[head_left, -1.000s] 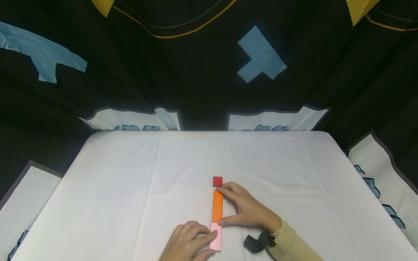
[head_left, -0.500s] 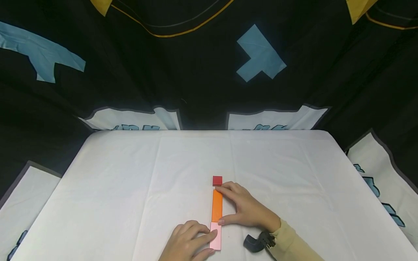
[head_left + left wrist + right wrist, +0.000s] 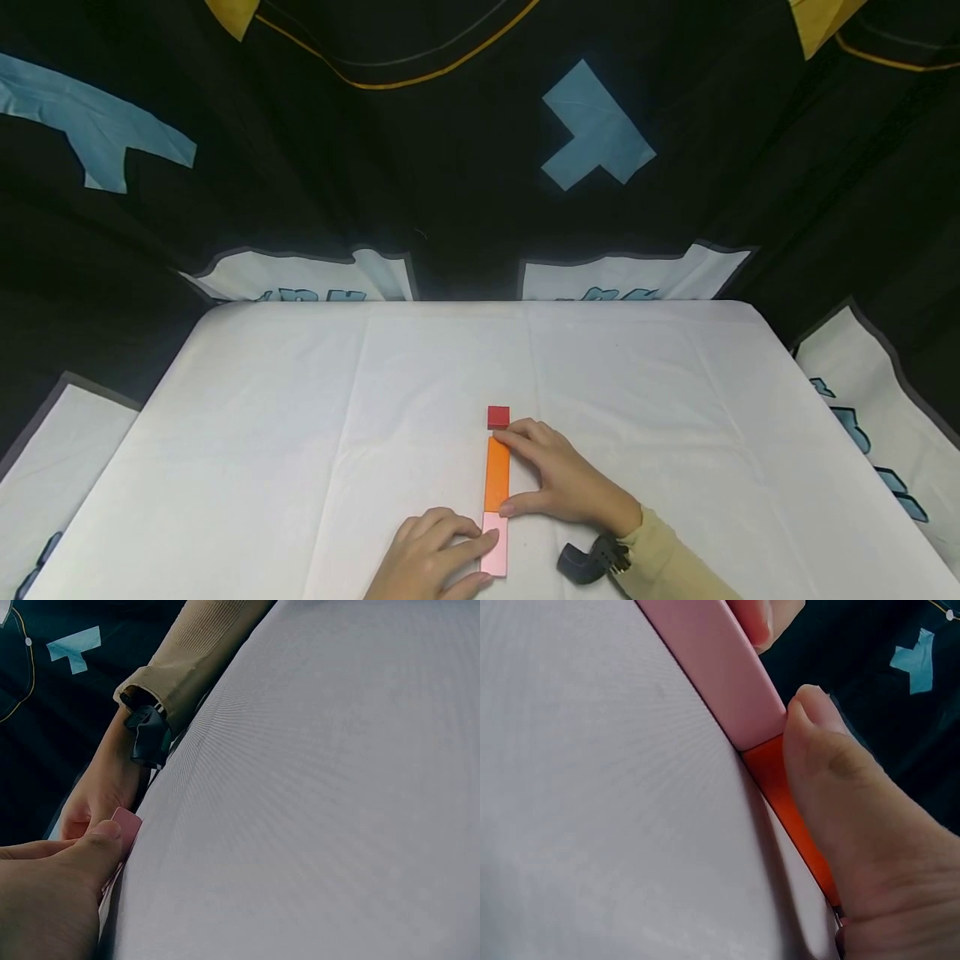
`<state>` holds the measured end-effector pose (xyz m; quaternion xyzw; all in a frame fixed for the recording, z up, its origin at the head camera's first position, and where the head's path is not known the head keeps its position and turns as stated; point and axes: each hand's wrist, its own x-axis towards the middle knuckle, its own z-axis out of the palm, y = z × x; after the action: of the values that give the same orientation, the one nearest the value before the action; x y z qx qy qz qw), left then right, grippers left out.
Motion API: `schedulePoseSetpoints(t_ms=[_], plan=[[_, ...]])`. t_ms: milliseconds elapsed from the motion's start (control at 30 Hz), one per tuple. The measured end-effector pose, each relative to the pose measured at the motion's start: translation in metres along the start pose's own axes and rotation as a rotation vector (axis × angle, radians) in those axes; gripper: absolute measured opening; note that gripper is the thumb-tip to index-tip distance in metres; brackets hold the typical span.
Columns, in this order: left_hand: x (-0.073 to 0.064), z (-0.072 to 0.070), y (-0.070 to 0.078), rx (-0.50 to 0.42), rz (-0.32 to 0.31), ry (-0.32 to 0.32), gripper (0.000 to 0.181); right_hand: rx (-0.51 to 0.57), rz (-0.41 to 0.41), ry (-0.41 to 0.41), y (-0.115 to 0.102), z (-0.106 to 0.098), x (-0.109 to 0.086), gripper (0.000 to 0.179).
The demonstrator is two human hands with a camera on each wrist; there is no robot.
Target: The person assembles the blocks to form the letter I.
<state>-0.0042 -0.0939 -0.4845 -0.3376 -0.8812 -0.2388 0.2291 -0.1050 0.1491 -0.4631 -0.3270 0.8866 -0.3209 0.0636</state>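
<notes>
the left hand (image 3: 431,557) pinches the pink block (image 3: 497,558); the right hand (image 3: 562,483) pinches the orange block (image 3: 497,475) near its ends, seemingly keeping them aligned.

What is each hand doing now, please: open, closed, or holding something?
Left hand: holding the pink rectangular block with thumb and fingers.
Right hand: holding the orange rectangular block, thumb near its seam with the pink one.

The desk (image 3: 247,417) has a white top with faint lines. On the far side hangs a big black cloth (image 3: 337,167). It has a blue shape on the left (image 3: 105,117), a blue shape on the right (image 3: 600,129), two yellow bits (image 3: 236,15) and a curvy orange line (image 3: 390,87). White patches (image 3: 311,277) show too.
</notes>
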Motion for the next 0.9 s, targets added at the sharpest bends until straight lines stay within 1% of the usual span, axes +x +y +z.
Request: schedulePoseSetpoints(t_ms=[167, 267, 367, 567, 667, 800, 900], plan=[[-0.0004, 0.001, -0.0014, 0.002, 0.014, 0.016, 0.036, -0.004, 0.0, 0.004, -0.0002, 0.0003, -0.0002, 0.091], [-0.0005, 0.0007, -0.0011, 0.006, 0.006, 0.008, 0.036, -0.002, -0.002, 0.005, 0.0005, 0.001, 0.0, 0.091], [-0.0006, 0.0009, -0.0011, 0.003, 0.011, 0.013, 0.035, -0.008, -0.002, 0.005, 0.0015, 0.0016, -0.0003, 0.092], [0.0, 0.0031, -0.0028, -0.011, 0.055, 0.052, 0.034, -0.02, -0.014, 0.019, 0.0032, 0.0024, -0.0017, 0.092], [0.0003, 0.0034, -0.0032, -0.013, 0.063, 0.057, 0.034, -0.018, -0.024, 0.028, 0.0032, 0.0023, -0.0019, 0.092], [0.0001, 0.0026, -0.0024, 0.0, 0.04, 0.037, 0.034, -0.018, -0.02, 0.026, 0.0039, 0.0028, -0.0018, 0.091], [0.0002, 0.0021, -0.0019, 0.002, 0.034, 0.035, 0.035, -0.01, -0.008, 0.024, 0.0052, 0.0027, -0.0025, 0.09]])
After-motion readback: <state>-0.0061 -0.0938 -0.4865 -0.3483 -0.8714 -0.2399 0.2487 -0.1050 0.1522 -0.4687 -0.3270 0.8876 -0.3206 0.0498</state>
